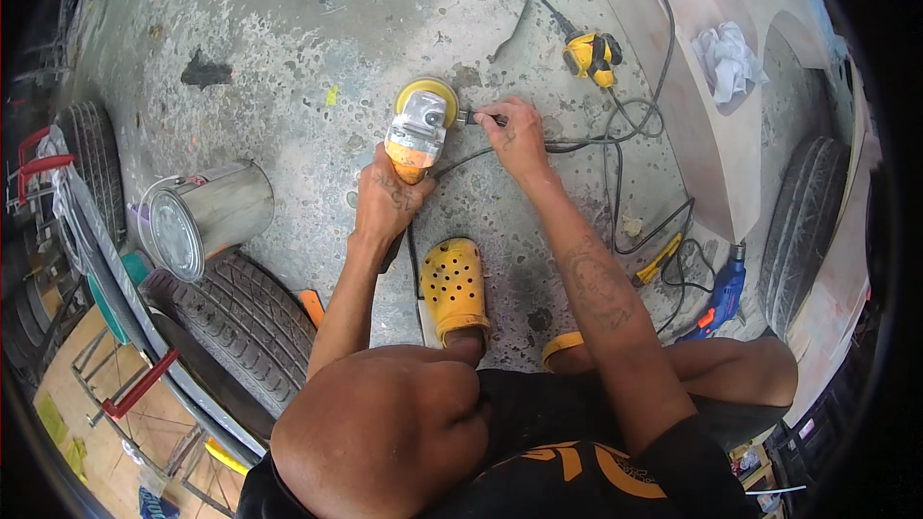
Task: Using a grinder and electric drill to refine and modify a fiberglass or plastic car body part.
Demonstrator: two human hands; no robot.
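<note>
Left grip (pixel 388 197): wrapped round the orange body of the disc power tool (pixel 419 135), whose head points away from you; held there, I judge, to steady it against your other hand.
Power tool location: low over the middle of the floor (pixel 317 38), ahead of your yellow clog (pixel 455 284); whether it rests on the concrete, cannot tell.
Disc: the yellow disc (pixel 428 85) shows past the metal head; its rim faces your right hand, probably for reach.
Right grip (pixel 519 135): clenched on a small dark-handled tool (pixel 492 119), its metal end at the disc's right rim; contact or a slight gap, cannot tell.
Dark cord (pixel 577 142): runs across the floor toward its right edge, looped loosely, perhaps for slack.
Yellow-and-black device (pixel 593 56): on the floor's far right part, joined to cord.
Blue power tool (pixel 723 296): near the floor's right edge, beside the pale panel (pixel 663 86); apparently parked out of your way.
White cloth (pixel 728 62): bunched on that panel, likely for easy reach.
Metal can (pixel 226 207): on its side near the floor's left edge, by the tyre (pixel 236 317).
</note>
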